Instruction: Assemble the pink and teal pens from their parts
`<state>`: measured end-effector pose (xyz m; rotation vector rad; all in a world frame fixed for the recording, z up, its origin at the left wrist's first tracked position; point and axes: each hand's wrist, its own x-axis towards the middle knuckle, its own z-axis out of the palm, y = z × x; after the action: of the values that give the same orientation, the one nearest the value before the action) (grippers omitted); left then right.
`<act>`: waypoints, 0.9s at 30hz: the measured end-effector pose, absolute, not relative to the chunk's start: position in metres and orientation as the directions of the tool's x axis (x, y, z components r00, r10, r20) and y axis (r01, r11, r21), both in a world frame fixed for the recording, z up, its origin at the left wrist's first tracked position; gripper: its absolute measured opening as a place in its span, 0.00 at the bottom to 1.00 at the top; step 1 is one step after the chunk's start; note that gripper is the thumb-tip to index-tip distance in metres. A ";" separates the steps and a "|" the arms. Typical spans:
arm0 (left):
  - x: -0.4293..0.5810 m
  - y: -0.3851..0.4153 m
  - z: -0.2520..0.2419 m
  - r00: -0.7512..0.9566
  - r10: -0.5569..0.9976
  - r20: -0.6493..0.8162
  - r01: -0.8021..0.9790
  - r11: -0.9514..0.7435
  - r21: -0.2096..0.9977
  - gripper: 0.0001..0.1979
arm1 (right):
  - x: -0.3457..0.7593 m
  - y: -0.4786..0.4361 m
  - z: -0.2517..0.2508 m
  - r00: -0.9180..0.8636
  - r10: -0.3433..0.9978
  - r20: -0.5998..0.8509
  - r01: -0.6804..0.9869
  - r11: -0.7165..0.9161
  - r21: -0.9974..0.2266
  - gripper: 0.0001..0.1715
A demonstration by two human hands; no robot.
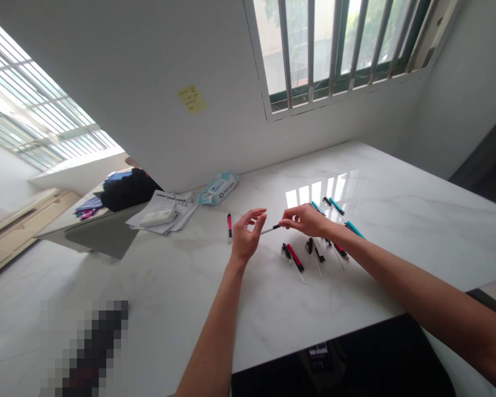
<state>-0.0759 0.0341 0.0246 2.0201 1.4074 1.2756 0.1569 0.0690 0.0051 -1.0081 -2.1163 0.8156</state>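
Observation:
My left hand [247, 236] is curled with thumb and fingers close together, round the pale end of a thin pen refill [268, 230]; its exact hold is hidden behind the thumb. My right hand [305, 219] pinches a short black pen part [276, 226] at the refill's other end. Both hands are just above the white table. Below them lie a red pen barrel [295, 257], a loose white refill [299, 274] and small black pen parts [310, 245]. A red-and-black pen [230, 227] rests to the left. Teal pen barrels [337, 206] lie beyond my right forearm.
A wet-wipes pack [220, 188] lies near the wall, beside papers [182, 212] with a white device [158, 217] on them. Dark clothes [128, 190] are piled further left. A black surface [376, 353] holding a phone [320, 355] is at the near edge.

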 end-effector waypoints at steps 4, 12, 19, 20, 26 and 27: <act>-0.071 0.033 0.020 0.020 0.895 0.445 0.382 -0.418 0.824 0.19 | 0.151 0.070 -0.002 -0.521 0.813 0.259 0.403 0.502 -0.765 0.19; -0.070 0.033 0.016 -0.009 0.904 0.428 0.393 -0.390 0.833 0.17 | 0.149 0.071 -0.006 -0.510 0.809 0.293 0.343 0.504 -0.793 0.20; -0.078 0.041 0.013 -0.136 0.884 0.447 0.391 -0.367 0.844 0.15 | 0.146 0.065 -0.003 -0.460 0.832 0.311 0.248 0.457 -0.854 0.18; -0.080 0.042 0.013 -0.150 0.873 0.464 0.401 -0.375 0.836 0.15 | 0.145 0.064 -0.002 -0.458 0.832 0.313 0.243 0.455 -0.856 0.18; -0.111 0.046 0.019 -0.359 0.768 0.531 0.654 -0.199 0.730 0.12 | 0.146 0.065 -0.006 -0.287 0.863 0.415 0.285 0.491 -0.824 0.14; -0.118 0.048 0.020 -0.386 0.759 0.524 0.692 -0.138 0.708 0.11 | 0.147 0.066 -0.007 -0.274 0.859 0.433 0.299 0.504 -0.810 0.12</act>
<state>-0.1175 0.0476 0.0197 1.7031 2.0189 1.5774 0.1474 0.0659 -0.0071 -0.9678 -1.8170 0.7555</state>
